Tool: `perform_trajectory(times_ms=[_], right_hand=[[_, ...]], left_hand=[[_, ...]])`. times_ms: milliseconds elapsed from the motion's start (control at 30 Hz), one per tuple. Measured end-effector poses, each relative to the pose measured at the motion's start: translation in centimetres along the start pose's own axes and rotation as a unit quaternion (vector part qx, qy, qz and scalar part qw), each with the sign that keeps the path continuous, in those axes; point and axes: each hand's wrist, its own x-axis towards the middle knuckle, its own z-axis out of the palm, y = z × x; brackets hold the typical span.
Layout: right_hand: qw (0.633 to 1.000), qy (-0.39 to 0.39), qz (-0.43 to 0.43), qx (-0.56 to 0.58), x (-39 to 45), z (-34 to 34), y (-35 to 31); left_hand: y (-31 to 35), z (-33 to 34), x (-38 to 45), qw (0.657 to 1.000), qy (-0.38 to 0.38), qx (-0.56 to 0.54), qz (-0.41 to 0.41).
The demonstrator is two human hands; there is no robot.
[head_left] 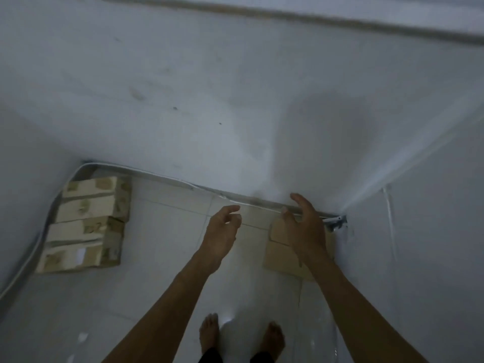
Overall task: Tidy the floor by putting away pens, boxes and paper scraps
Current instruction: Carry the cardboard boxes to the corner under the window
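A flat piece of brown cardboard (281, 254) lies on the white tiled floor by the right corner of the wall. My right hand (305, 226) hovers over it with fingers spread and loosely bent, holding nothing. My left hand (222, 231) hangs in the air to the left of the cardboard, fingers relaxed and empty. Two taped cardboard boxes (89, 224) stand side by side on the floor at the left, against the wall. A small white paper scrap (82, 336) lies on the floor near the bottom left.
White walls close in the floor on the left, back and right. A white cable (157, 175) runs along the base of the back wall and round the boxes. A grey fitting (336, 222) sits in the right corner. My bare feet (209, 332) stand below.
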Motion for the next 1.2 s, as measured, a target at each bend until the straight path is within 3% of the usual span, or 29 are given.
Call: perform_trajectory(times_ms=[133,500,900,1200], right_hand=[[0.998,-0.010,-0.055,0.026,-3.8,1.6,-7.6],[0.974,-0.134,-0.181,0.028,-14.3,13.1,-22.6],[0.945,-0.236,-0.226,0.012,-22.5,27.4,-30.1],[0.927,-0.290,-0.237,-0.008,-24.3,35.6,-34.8]], left_hand=[[2.4,-7.6,-4.8,0.996,0.044,0.044,0.060],[2.6,-26.5,-14.4,0.974,0.192,-0.016,0.121],[-3.7,-42.9,-19.8,0.942,0.305,-0.090,0.107],[-5.3,-50.4,-20.6,0.919,0.364,-0.123,0.091]])
